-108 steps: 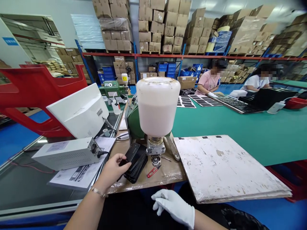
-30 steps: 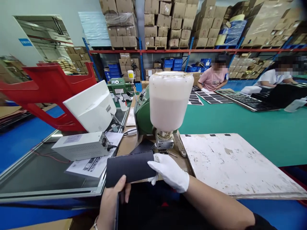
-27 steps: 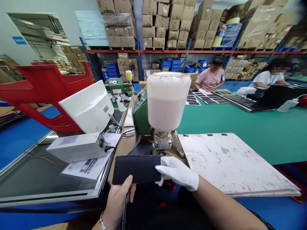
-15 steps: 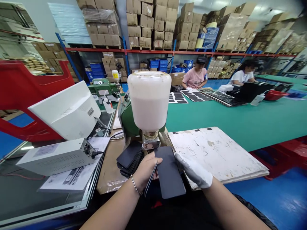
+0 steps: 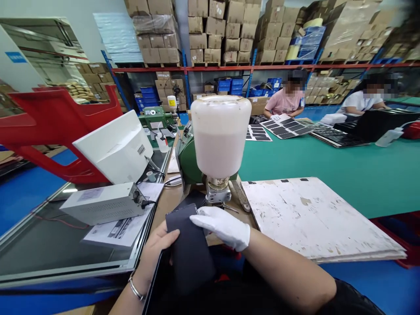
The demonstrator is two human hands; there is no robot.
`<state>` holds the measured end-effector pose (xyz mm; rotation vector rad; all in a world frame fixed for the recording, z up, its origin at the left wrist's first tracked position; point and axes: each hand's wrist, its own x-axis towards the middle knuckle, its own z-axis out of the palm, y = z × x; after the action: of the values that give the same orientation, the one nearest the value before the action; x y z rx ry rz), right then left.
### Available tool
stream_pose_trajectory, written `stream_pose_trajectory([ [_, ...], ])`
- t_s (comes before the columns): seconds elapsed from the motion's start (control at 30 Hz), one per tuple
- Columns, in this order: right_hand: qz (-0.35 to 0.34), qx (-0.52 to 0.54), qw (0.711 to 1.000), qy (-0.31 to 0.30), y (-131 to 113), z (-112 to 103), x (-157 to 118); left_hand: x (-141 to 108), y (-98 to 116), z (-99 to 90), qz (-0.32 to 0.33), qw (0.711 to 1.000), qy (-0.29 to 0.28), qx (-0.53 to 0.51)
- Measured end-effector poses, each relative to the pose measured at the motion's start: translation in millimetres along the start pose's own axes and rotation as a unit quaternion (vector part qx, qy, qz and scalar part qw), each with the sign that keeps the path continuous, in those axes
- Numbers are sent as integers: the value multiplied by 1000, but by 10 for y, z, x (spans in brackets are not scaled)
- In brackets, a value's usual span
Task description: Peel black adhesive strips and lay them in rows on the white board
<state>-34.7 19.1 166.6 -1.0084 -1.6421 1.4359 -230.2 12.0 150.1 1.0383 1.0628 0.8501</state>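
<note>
While the bare left hand (image 5: 160, 240) holds the dark panel (image 5: 190, 245) at its left edge, thumb on the face, the white-gloved right hand (image 5: 225, 225) touches its upper right corner; whether this second grip is closed cannot be told. The panel is thin, flat, matte and rectangular. Its long axis runs from the grip toward the near side, slanting slightly right; one short end points away. Just beyond the grip, dark pieces (image 5: 193, 198) lie on the brown-covered bench (image 5: 168, 196), beside a metal machine head (image 5: 219, 194) beneath a translucent, rounded bottle (image 5: 221, 140). Right of the grip lies a scuffed white board (image 5: 321, 218).
</note>
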Motion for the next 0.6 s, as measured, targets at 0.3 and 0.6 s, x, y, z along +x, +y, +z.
stream_pose_trajectory([
  [0.3, 55, -25, 995, 74, 167, -423, -349, 44, -189, 365, -1, 942, -274, 193],
  [0.6, 65, 232, 940, 241, 524, -979, -1066, 571, -196, 903, 17, 979, -197, 41],
])
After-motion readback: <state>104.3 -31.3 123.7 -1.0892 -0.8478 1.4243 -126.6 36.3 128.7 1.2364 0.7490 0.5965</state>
